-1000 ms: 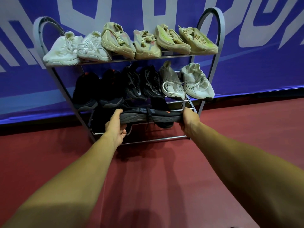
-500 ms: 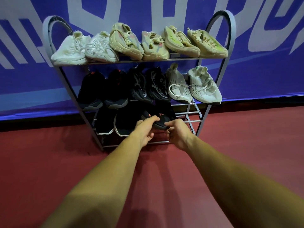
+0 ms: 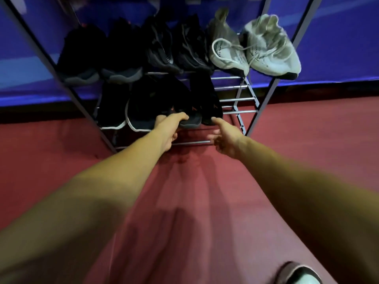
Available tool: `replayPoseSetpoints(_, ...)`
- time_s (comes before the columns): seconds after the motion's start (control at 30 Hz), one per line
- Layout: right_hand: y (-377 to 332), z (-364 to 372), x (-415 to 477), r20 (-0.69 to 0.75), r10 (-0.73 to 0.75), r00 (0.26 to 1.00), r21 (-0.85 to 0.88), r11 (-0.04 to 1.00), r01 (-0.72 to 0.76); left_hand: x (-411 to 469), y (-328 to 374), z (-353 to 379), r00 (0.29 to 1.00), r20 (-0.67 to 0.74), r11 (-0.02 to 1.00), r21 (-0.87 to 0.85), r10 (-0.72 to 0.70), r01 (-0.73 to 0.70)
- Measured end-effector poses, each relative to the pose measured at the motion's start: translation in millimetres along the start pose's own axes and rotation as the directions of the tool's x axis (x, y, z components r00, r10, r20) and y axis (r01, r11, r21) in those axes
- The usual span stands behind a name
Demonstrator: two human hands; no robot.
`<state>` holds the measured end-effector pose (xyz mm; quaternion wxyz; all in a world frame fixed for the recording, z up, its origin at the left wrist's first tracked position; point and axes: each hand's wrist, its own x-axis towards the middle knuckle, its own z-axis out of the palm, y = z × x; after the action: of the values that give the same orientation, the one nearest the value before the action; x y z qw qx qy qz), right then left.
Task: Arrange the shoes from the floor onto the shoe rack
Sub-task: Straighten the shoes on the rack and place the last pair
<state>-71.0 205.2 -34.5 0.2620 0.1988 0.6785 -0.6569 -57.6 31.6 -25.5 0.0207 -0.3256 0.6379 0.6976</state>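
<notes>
Rack (image 3: 238, 99), bottom shelf: left hand (image 3: 169, 129) grips the toe of a black shoe (image 3: 191, 120), thumb on top; right hand (image 3: 225, 138), fingers loosely spread, at the toe of its mate (image 3: 207, 99), contact unclear.

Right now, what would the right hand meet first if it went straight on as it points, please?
Probably the toe of the rightmost black knit shoe on the bottom metal shelf; the right hand seems nearly touching it, depth unclear.
</notes>
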Motion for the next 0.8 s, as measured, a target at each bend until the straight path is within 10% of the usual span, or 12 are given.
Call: replayPoseSetpoints(0.8,-20.5,0.1,30.7,-0.127,-0.091,0.988,0.215,0.97,0.117,15.6,-11.7,-7.8,0.994,0.067,0.967,-0.237,-0.085,0.098)
